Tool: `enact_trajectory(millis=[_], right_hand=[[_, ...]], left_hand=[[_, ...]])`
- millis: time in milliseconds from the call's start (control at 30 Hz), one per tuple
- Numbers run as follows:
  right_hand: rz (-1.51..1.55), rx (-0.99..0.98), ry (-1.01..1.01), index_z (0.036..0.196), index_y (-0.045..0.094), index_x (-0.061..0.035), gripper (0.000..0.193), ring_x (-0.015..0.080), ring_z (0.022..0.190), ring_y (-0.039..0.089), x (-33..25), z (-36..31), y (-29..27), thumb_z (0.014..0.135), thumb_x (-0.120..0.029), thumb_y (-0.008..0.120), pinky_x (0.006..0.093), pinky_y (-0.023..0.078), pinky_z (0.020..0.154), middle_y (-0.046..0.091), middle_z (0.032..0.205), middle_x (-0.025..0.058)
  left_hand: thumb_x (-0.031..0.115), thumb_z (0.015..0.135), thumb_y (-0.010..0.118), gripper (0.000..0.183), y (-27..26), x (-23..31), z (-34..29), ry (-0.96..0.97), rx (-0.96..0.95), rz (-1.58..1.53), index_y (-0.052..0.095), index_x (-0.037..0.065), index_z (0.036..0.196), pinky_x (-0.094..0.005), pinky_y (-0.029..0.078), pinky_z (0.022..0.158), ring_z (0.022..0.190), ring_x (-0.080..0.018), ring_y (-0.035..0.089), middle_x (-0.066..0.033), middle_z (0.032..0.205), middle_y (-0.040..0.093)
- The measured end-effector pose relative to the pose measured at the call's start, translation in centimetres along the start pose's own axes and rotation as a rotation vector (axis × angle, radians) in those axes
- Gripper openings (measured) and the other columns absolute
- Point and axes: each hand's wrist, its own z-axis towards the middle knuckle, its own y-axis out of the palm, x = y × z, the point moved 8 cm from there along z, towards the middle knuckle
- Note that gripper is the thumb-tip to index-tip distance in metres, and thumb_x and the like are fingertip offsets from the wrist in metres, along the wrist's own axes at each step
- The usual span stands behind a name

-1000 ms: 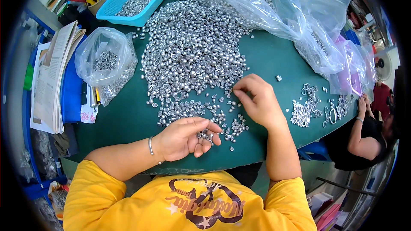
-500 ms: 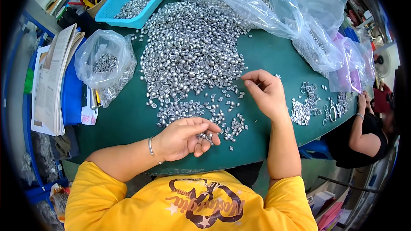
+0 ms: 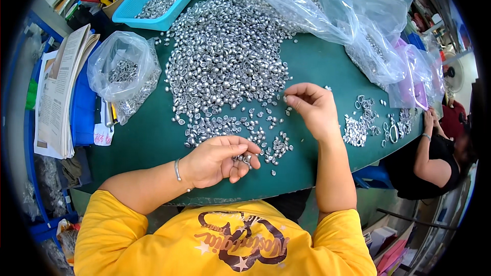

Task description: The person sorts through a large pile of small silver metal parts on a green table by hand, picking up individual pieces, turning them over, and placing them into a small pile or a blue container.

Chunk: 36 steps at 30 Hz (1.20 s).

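A large heap of small silver oval metal pieces (image 3: 225,56), some showing hollow undersides, spreads over the green table top. At the heap's right edge my right hand (image 3: 313,108) pinches one such metal piece (image 3: 285,98) between thumb and forefinger. My left hand (image 3: 217,159), palm turned up and fingers curled, cups several of the same metal pieces (image 3: 246,159) near the table's front edge. Just beyond and beside its fingertips lies a small loose cluster (image 3: 279,147) of these pieces. A looser strip of them (image 3: 215,127) lies between the heap and my left hand.
A turquoise basket (image 3: 123,17) and an open clear bag (image 3: 99,79), both with metal parts, stand at the left. Large plastic bags (image 3: 327,25) line the back right. Ring-shaped parts (image 3: 365,117) lie at right, near another person's arm (image 3: 426,148). Papers (image 3: 59,97) stand far left.
My right hand has shifted slightly, and a metal piece now shows between its thumb and forefinger. My left hand keeps its cupped pose. The whole view has moved a little.
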Motion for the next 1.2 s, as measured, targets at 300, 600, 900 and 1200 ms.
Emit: enact_trajectory(millis=[300,600,900,1200], right_hand=[[0.796,-0.198,0.361,0.099,0.06,0.0034,0.02,0.0192,0.075,0.061,2.7,-0.4,0.8,0.08,0.001,0.057,0.0282,0.048,0.06,0.062,0.083,0.0099],[0.94,-0.134,0.219,0.092,0.059,0.0031,0.014,0.0233,0.085,0.061,1.6,-2.0,1.0,0.078,0.004,0.058,0.0302,0.051,0.074,0.062,0.089,0.0124],[0.426,0.127,-0.404,0.106,0.044,0.0039,0.037,0.0237,0.095,0.059,-3.7,-6.8,2.1,0.074,0.017,0.056,0.0291,0.05,0.079,0.053,0.103,0.0142],[-0.533,0.278,-0.545,0.081,0.062,-0.002,0.015,0.0263,0.075,0.057,-5.5,-6.7,0.9,0.07,0.007,0.06,0.0326,0.046,0.066,0.06,0.082,0.0109]], left_hand=[[0.017,0.094,0.039,0.026,0.0,0.1,0.2,0.034,-0.063,0.03,0.051,-0.002,0.107,-0.0212,0.048,0.053,0.068,-0.0119,0.059,-0.012,0.091,0.06],[0.016,0.093,0.039,0.027,-0.1,0.1,0.1,0.054,-0.021,0.051,0.053,-0.002,0.107,-0.0224,0.046,0.051,0.064,-0.0141,0.056,-0.0139,0.09,0.06],[0.019,0.094,0.039,0.028,-0.3,0.1,0.2,0.059,-0.054,0.043,0.051,-0.002,0.108,-0.0224,0.048,0.054,0.069,-0.0138,0.059,-0.0124,0.089,0.06],[0.021,0.094,0.039,0.028,-0.3,0.0,0.1,0.048,-0.021,0.032,0.054,-0.001,0.105,-0.0221,0.045,0.05,0.065,-0.0132,0.056,-0.0133,0.089,0.06]])
